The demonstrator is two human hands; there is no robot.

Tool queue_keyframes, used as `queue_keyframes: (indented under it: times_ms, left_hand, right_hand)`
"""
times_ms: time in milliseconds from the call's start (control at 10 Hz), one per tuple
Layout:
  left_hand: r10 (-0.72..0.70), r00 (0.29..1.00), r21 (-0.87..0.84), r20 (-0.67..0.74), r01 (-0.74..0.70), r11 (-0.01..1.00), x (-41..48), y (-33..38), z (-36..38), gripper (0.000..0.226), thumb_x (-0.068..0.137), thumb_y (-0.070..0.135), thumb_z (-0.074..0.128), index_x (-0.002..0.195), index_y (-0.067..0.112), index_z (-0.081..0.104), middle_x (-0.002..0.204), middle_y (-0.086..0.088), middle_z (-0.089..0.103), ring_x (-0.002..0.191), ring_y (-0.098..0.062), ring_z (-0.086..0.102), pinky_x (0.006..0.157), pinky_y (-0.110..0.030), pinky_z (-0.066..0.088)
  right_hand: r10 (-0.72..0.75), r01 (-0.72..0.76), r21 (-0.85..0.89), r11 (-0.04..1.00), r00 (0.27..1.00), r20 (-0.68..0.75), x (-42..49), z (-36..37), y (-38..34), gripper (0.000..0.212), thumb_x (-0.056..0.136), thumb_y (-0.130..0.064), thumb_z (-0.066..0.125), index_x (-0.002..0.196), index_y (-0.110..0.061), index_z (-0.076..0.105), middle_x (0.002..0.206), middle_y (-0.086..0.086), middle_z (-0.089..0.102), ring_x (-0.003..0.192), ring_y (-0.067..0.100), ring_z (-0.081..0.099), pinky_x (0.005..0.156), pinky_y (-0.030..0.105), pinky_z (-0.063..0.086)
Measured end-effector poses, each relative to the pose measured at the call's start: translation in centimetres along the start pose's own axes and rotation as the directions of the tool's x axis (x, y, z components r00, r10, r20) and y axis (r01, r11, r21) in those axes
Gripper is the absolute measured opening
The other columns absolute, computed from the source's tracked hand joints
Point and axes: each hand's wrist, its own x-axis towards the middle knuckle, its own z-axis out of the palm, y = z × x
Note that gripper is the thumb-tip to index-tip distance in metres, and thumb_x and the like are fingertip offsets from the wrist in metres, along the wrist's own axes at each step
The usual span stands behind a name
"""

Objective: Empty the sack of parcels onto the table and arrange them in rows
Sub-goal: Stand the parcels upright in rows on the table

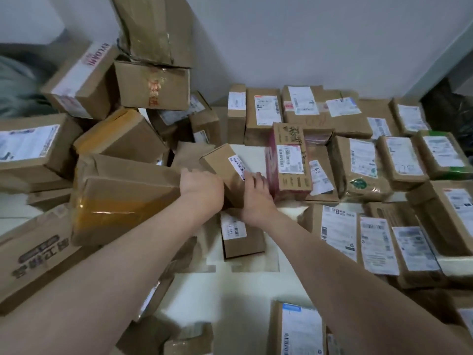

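— while both hands close on one small box (225, 172) mid-table, how far along would you call it?

— past halfway, i'd judge. from my remote seat i see the right side of the table (230, 285) already laid out: labelled parcels lie flat, side by side, in rough rows running toward the wall. the left side is a heap (122, 139), cartons tipped on one another, none sorted.

— and the sack?

— i can't pick it out for certain. a grey-green blur at the far left edge may be it; too soft to tell. the emptying looks done, since parcels cover the table.

— what are the hands doing?

— the left hand (202, 187) is curled round the near left end of the small box, fingers wrapped. the right hand (256, 190) presses flat against its right side, fingers narrow and together, just beside a red-sided box (289, 162) that stands on the table. the small box is tilted, label up, held between the two.

— counts?

— two hands, one box held. in the rows on the right i count about fifteen parcels, though edges overlap and some are cut off by the frame. in the heap, roughly ten cartons show, more likely hidden under them. one loose box (240, 234) lies beneath the wrists, and a few more sit at the bottom edge.

— what's left?

— placing this one, then working through the heap.
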Motion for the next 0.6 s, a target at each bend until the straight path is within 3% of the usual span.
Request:
queue_keyframes:
  times_ms: [100,200,300,400,500,600]
  left_hand:
    - [-0.037,0.999,-0.256,0.022,0.042,0.966,0.7,1.5,0.2,0.046,0.091,0.018,0.055,0.135,0.012,0.046,0.134,-0.01,0.048,0.124,-0.028,0.047,0.09,-0.035,0.041]
    - [-0.104,0.994,-0.621,0.043,0.108,0.776,1.4,3.0,0.2,0.065,0.089,0.016,0.06,0.145,0.01,0.029,0.145,-0.014,0.03,0.131,-0.034,0.037,0.102,-0.043,0.04]
    - [-0.14,0.975,-0.783,0.174,0.223,0.581,2.3,4.2,0.2,0.069,0.093,0.024,0.057,0.149,0.011,0.02,0.149,-0.018,0.024,0.133,-0.037,0.035,0.107,-0.043,0.036]
    - [-0.186,0.933,-0.845,0.309,0.359,0.396,3.8,4.8,1.8,0.058,0.093,0.018,0.051,0.144,0.002,0.028,0.147,-0.024,0.033,0.132,-0.039,0.039,0.11,-0.046,0.036]
    - [-0.195,0.922,-0.816,0.333,0.386,0.43,3.9,4.7,3.1,0.053,0.09,0.017,0.051,0.139,-0.001,0.037,0.14,-0.025,0.043,0.128,-0.042,0.044,0.106,-0.05,0.04]
    - [-0.18,0.93,-0.67,0.319,0.356,0.651,3.9,3.9,4.3,0.041,0.091,0.015,0.048,0.13,0.002,0.046,0.129,-0.02,0.053,0.119,-0.037,0.051,0.102,-0.045,0.045]
  right_hand:
    - [0.072,-0.068,-0.058,0.996,0.995,0.065,0.8,1.2,-0.2,0.122,0.07,-0.05,0.076,0.15,-0.025,-0.013,0.159,0.015,0.002,0.145,0.038,0.004,0.116,0.052,0.016]
    - [0.178,-0.176,-0.037,0.984,0.981,0.077,0.6,1.7,-0.1,0.116,0.074,-0.05,0.07,0.151,-0.027,-0.014,0.154,0.017,0.015,0.142,0.038,0.012,0.117,0.05,0.015]
    - [0.225,-0.245,0.149,0.958,0.964,0.139,0.3,2.0,0.4,0.11,0.076,-0.051,0.071,0.153,-0.027,-0.004,0.148,0.017,0.025,0.138,0.037,0.022,0.114,0.048,0.026]
    - [0.146,-0.18,0.544,0.82,0.984,0.106,-0.8,1.7,1.2,0.067,0.077,-0.04,0.074,0.134,-0.021,0.044,0.118,0.007,0.059,0.113,0.031,0.057,0.093,0.039,0.051]
    - [0.239,-0.301,0.67,0.679,0.953,0.186,-2.7,1.0,2.0,0.025,0.082,-0.035,0.064,0.103,-0.02,0.061,0.095,0.006,0.068,0.088,0.025,0.066,0.08,0.04,0.059]
    - [0.298,-0.356,0.664,0.657,0.932,0.206,-3.8,1.1,3.2,0.04,0.075,-0.034,0.055,0.108,-0.011,0.061,0.096,0.008,0.068,0.092,0.028,0.067,0.086,0.05,0.057]
